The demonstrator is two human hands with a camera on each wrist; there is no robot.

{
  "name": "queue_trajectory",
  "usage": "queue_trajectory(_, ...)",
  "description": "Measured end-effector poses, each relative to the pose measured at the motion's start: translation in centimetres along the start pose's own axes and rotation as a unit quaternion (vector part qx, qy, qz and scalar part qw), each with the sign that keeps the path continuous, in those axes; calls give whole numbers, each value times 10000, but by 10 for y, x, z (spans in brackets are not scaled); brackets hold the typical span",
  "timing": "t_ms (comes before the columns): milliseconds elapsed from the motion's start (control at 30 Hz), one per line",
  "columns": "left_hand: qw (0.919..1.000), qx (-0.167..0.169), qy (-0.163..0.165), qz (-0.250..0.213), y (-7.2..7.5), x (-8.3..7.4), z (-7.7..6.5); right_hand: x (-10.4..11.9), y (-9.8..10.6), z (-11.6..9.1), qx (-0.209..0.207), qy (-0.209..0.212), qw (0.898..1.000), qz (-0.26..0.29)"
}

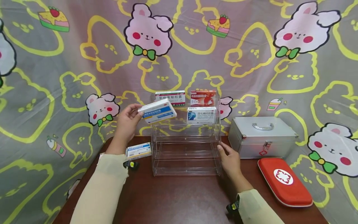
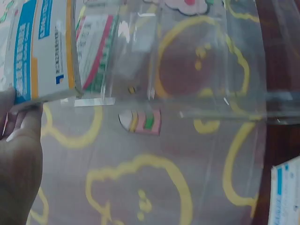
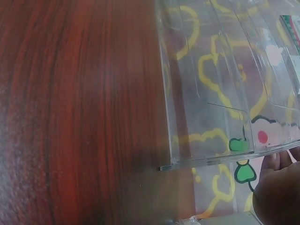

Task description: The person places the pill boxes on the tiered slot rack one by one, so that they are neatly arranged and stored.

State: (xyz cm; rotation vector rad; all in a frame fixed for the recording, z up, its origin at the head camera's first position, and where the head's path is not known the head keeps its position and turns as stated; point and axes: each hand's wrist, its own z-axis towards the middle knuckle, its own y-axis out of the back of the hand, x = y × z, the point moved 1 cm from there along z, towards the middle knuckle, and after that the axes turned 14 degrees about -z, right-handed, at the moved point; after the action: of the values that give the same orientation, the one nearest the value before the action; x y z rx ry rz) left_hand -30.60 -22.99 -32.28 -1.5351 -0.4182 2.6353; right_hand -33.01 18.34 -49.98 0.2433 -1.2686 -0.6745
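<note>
My left hand (image 1: 129,119) pinches one end of a white, blue and yellow medicine box (image 1: 158,112), tilted in front of the upper left of a clear tiered rack (image 1: 185,171). The left wrist view shows that medicine box (image 2: 47,51) gripped near its lower edge. At the rack's right side, my right hand (image 1: 230,159) touches the side panel with its fingers, partly behind the edge in the right wrist view. The rack's top tier bears a green-and-red lettered box (image 1: 176,97) and a red box (image 1: 203,98); a white box with a blue picture (image 1: 202,115) stands one tier lower.
A matching blue-and-white box (image 1: 138,150) lies on the brown table (image 1: 179,199) left of the rack. To the right are a silver case (image 1: 263,133) and a red first-aid pouch (image 1: 285,182). A patterned curtain (image 1: 195,68) hangs close behind.
</note>
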Motion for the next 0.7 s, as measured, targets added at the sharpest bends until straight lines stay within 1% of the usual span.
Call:
queue_trajectory(100, 9999, -11, -20, 153, -20, -2, 13, -1, 0, 1, 40, 15, 10000, 12)
queue_trajectory(167, 9996, 42, -16, 295, -31, -2, 21, -1, 1, 1, 69, 33, 10000, 49)
queue_trajectory(233, 9988, 79, 7, 480, -41, -2, 28, -1, 1, 1, 78, 34, 9999, 104)
queue_trajectory(333, 9980, 111, 45, 624, -50, 0, 37, -1, 1, 1, 59, 13, 9998, 163)
queue_trajectory(500, 9962, 139, 58, 861, -57, 9, 46, -2, 1, 2, 61, 31, 9997, 214)
queue_trajectory(633, 9938, 133, 135, 1099, -57, 16, 50, -2, 1, 2, 81, 7, 9998, 160)
queue_trajectory(700, 9939, 101, 156, 1085, -56, 18, 51, -2, 2, 2, 81, -14, 9999, 115)
